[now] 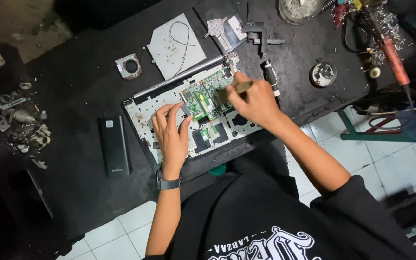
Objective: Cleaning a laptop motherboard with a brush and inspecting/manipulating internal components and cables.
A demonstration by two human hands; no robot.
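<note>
An opened laptop base lies on the black table with its green circuit board exposed. My left hand rests on the base left of the board, fingertips pinching a small dark part at the board's edge. A dark watch sits on that wrist. My right hand grips a brush with a tan wooden handle, its bristles down on the circuit board.
A black battery pack lies left of the laptop. Behind it are a small fan, a grey cover plate and a heatsink. A soldering iron and a round tin sit at right. Metal scraps lie at left.
</note>
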